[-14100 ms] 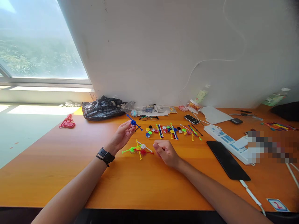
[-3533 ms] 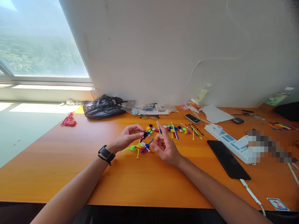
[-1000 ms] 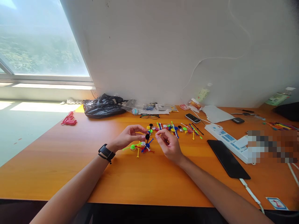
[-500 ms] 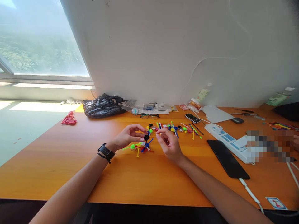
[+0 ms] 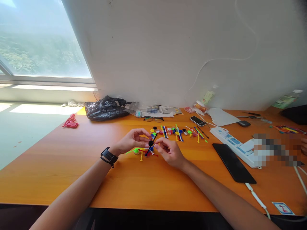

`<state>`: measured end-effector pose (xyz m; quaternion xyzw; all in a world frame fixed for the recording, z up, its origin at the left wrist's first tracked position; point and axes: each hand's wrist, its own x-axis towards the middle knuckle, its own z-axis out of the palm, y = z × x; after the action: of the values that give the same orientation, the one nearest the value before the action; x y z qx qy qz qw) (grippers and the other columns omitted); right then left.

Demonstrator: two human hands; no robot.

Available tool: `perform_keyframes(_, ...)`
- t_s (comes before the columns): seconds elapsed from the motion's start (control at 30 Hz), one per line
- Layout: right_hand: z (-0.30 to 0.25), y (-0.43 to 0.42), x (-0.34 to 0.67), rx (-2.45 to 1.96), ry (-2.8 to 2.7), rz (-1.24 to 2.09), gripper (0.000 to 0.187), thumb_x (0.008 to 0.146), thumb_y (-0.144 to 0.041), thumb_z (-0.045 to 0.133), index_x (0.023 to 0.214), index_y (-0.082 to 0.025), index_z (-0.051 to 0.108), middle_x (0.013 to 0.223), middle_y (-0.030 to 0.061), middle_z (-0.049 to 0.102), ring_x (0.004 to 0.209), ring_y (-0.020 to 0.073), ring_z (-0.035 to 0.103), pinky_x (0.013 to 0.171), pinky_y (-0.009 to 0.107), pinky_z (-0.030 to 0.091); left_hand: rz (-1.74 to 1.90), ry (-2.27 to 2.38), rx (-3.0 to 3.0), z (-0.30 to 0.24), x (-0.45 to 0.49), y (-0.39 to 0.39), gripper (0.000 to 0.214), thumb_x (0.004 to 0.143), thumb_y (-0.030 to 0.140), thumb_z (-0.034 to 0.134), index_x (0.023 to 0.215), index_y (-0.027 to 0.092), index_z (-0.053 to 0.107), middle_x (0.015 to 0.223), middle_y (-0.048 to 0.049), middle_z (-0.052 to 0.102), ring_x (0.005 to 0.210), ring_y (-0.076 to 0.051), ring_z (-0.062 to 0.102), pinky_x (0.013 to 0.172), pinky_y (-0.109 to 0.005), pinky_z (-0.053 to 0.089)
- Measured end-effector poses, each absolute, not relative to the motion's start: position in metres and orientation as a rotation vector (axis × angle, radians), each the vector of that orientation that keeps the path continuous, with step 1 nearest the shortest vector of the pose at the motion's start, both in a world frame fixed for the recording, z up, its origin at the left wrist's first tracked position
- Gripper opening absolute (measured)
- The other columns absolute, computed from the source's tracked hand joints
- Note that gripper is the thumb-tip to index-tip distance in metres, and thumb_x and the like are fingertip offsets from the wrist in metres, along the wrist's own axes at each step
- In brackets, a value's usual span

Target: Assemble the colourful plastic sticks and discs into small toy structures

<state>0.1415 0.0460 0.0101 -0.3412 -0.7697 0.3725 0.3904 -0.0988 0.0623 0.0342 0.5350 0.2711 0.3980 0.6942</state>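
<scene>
My left hand [image 5: 137,140] pinches a black arrow spinner [image 5: 151,143], a round black disc with a long arrow slanting across it. From the other side, my right hand [image 5: 169,151] has thumb and forefinger closed at the spinner's right edge. Beneath the hands lie several coloured spinners, among them a green one [image 5: 136,151] and a yellow arrow [image 5: 141,156]; my hands partly hide this group. Just beyond, loose coloured arrows [image 5: 178,133] and round bases [image 5: 169,130] are strewn across the table [image 5: 115,185].
A black plastic bag [image 5: 105,109], eyeglasses [image 5: 153,119] and plastic packets lie along the wall. To the right are a black phone [image 5: 233,163] on a cable, a white power strip [image 5: 232,143] and a small device [image 5: 197,121]. Red plastic pieces [image 5: 70,122] lie at left.
My right hand has moved left, bringing its fingertips to the spinner. The black arrow now slants more to the right at its top. My left hand has stayed nearly still.
</scene>
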Motion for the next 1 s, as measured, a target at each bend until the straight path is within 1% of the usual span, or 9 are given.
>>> perform_keyframes(0.13, 0.01, 0.048, 0.136, -0.882, -1.881, 1.109, 0.034, 0.095, -0.053, 0.066, 0.088, -0.02, 0.07, 0.067, -0.0021, 0.059, 0.057, 0.0121, 0.048, 0.055, 0.026, 0.037, 0.885, 0.643, 1.236, 0.034, -0.097, 0.061, 0.043, 0.067, 0.013, 0.096, 0.098, 0.014, 0.067, 0.102, -0.0084, 0.078, 0.094, -0.022, 0.078, 0.083, -0.031, 0.064)
perform_keyframes(0.27, 0.012, 0.05, 0.133, -0.908, -1.695, 1.351, 0.037, 0.086, -0.055, 0.077, 0.089, -0.018, 0.072, 0.07, 0.0004, 0.066, 0.058, 0.0129, 0.056, 0.054, 0.025, 0.041, 0.951, 0.683, 1.25, 0.029, -0.095, 0.061, 0.046, 0.064, 0.016, 0.098, 0.097, 0.014, 0.066, 0.101, -0.0096, 0.08, 0.098, -0.024, 0.079, 0.088, -0.035, 0.064)
perform_keyframes(0.47, 0.017, 0.049, 0.135, -0.937, -1.538, 1.533, 0.036, 0.085, -0.052, 0.08, 0.083, -0.016, 0.075, 0.06, -0.0003, 0.066, 0.043, 0.0069, 0.044, 0.042, 0.021, 0.031, 1.039, 0.715, 1.357, 0.027, -0.09, 0.059, 0.043, 0.064, 0.02, 0.098, 0.093, 0.014, 0.067, 0.103, -0.0084, 0.079, 0.095, -0.023, 0.078, 0.086, -0.034, 0.064)
perform_keyframes(0.57, 0.019, 0.048, 0.135, -0.935, -1.483, 1.596, 0.035, 0.082, -0.051, 0.081, 0.08, -0.016, 0.075, 0.057, -0.0009, 0.066, 0.041, 0.0059, 0.042, 0.04, 0.02, 0.029, 1.032, 0.704, 1.457, 0.033, -0.093, 0.059, 0.042, 0.063, 0.02, 0.099, 0.094, 0.014, 0.071, 0.104, -0.0082, 0.078, 0.097, -0.022, 0.076, 0.091, -0.036, 0.062)
perform_keyframes(0.67, 0.02, 0.047, 0.135, -0.94, -1.467, 1.621, 0.034, 0.08, -0.049, 0.083, 0.078, -0.016, 0.074, 0.056, -0.001, 0.066, 0.039, 0.0055, 0.042, 0.038, 0.019, 0.028, 1.09, 0.755, 1.467, 0.038, -0.1, 0.062, 0.034, 0.072, 0.025, 0.094, 0.098, 0.015, 0.074, 0.108, -0.0094, 0.077, 0.103, -0.023, 0.074, 0.096, -0.037, 0.058)
perform_keyframes(0.73, 0.022, 0.045, 0.135, -0.972, -1.488, 1.655, 0.034, 0.079, -0.047, 0.083, 0.076, -0.015, 0.073, 0.055, -0.0006, 0.067, 0.037, 0.0056, 0.043, 0.037, 0.019, 0.029, 1.209, 0.851, 1.412, 0.039, -0.105, 0.066, 0.024, 0.079, 0.029, 0.088, 0.095, 0.017, 0.074, 0.103, -0.0075, 0.078, 0.1, -0.021, 0.072, 0.091, -0.033, 0.056)
perform_keyframes(0.83, 0.024, 0.04, 0.134, -1.078, -1.51, 1.747, 0.032, 0.076, -0.044, 0.083, 0.071, -0.016, 0.069, 0.054, -0.0002, 0.068, 0.034, 0.0071, 0.048, 0.034, 0.019, 0.031, 1.323, 1.002, 1.386, 0.035, -0.108, 0.073, 0.02, 0.081, 0.033, 0.085, 0.089, 0.018, 0.074, 0.089, -0.0034, 0.075, 0.085, -0.017, 0.068, 0.078, -0.028, 0.051)
perform_keyframes(0.93, 0.026, 0.034, 0.131, -1.18, -1.482, 1.796, 0.032, 0.074, -0.042, 0.082, 0.067, -0.016, 0.065, 0.052, -0.0005, 0.067, 0.034, 0.0077, 0.05, 0.032, 0.018, 0.029, 1.225, 1.097, 1.532, 0.032, -0.107, 0.074, 0.024, 0.083, 0.039, 0.083, 0.087, 0.017, 0.076, 0.086, -0.004, 0.074, 0.08, -0.017, 0.065, 0.073, -0.027, 0.047)
perform_keyframes(1.0, 0.026, 0.032, 0.13, -1.204, -1.468, 1.789, 0.031, 0.074, -0.041, 0.082, 0.066, -0.016, 0.064, 0.05, -0.0016, 0.065, 0.033, 0.0062, 0.048, 0.032, 0.017, 0.026, 1.118, 1.098, 1.678, 0.032, -0.105, 0.072, 0.026, 0.085, 0.042, 0.08, 0.085, 0.016, 0.078, 0.086, -0.005, 0.074, 0.08, -0.017, 0.064, 0.073, -0.027, 0.046)
